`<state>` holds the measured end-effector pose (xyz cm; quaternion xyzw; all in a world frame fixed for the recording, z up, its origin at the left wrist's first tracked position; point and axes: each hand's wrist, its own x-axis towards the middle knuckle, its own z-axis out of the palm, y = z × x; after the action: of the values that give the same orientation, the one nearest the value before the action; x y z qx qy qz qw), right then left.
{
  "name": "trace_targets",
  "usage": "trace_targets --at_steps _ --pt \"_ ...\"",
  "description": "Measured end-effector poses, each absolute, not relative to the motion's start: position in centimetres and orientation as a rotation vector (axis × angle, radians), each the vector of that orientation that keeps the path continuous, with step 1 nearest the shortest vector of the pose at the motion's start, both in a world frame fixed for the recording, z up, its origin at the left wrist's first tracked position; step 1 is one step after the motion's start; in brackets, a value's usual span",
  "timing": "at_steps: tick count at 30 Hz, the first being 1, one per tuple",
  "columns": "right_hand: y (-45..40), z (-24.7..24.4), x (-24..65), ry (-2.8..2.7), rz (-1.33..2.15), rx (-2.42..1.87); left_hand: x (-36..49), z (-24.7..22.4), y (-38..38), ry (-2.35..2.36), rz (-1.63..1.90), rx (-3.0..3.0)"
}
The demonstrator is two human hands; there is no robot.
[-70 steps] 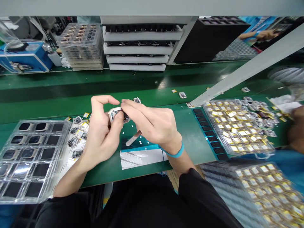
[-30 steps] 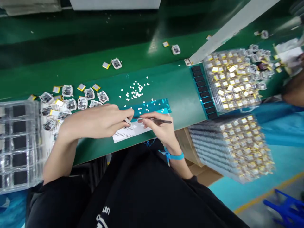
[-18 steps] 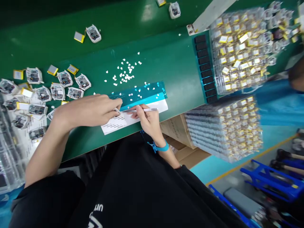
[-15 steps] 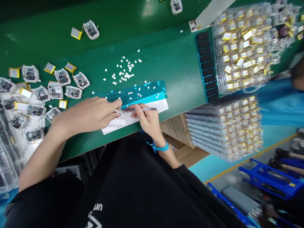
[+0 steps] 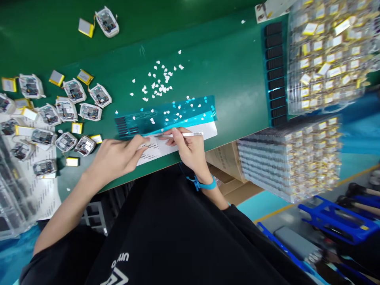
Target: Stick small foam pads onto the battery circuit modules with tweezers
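Over the white printed paper sheet (image 5: 209, 132), the right hand (image 5: 191, 151) clamps a slim silvery metal tool (image 5: 193, 134); the left hand (image 5: 117, 158) pinches a small pale piece (image 5: 144, 145), which, we think, could slip if pushed sideways.

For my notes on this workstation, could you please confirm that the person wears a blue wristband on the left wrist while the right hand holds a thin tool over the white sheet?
Not quite: the head view shows the blue wristband on the right wrist, not the left. The right hand does hold a thin tool over the white sheet.
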<state>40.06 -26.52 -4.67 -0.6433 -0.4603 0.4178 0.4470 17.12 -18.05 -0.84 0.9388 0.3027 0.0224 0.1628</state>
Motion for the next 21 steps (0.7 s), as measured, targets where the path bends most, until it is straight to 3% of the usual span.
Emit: trace_targets --at_steps 10,16,21 --pt "-26.4 -4.6 40.9 -0.961 1.096 -1.408 17.4 -1.5 -17.9 0.974 0.191 2.319" --pt "-27.0 -3.0 39.6 -0.795 1.010 -1.359 18.7 0.5 -20.7 1.121 0.598 1.551" --pt "-27.5 -0.5 37.8 -0.892 0.991 -1.234 19.8 2.5 -22.8 0.888 0.691 1.145"
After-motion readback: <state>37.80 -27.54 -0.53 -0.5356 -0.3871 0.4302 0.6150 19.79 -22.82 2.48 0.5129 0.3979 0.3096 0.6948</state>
